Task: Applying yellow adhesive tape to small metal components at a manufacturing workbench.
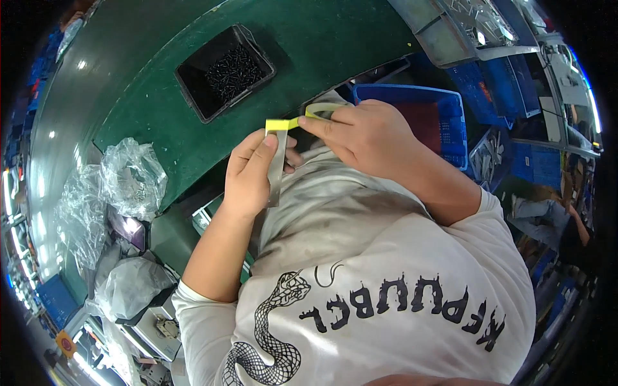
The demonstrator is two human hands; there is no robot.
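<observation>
My left hand [250, 170] is closed on a flat, greyish metal strip [277, 170], thumb on its face and fingers behind it. Yellow tape [278, 125] covers the strip's upper end. From there the tape runs across to my right hand [373, 138], which pinches it between thumb and fingertips. A pale yellow loop, apparently the tape roll [327, 107], curves above the right fingers; the hand partly hides it. Both hands are held over my lap, just off the bench's near edge.
On the green bench [309, 55] stands a black bin [205, 114] of small black parts. Crumpled clear plastic bags [132, 177] lie at the left. A blue crate [454, 106] sits beyond my right arm, with grey bins [438, 38] above. Another person [547, 219] is at the far right.
</observation>
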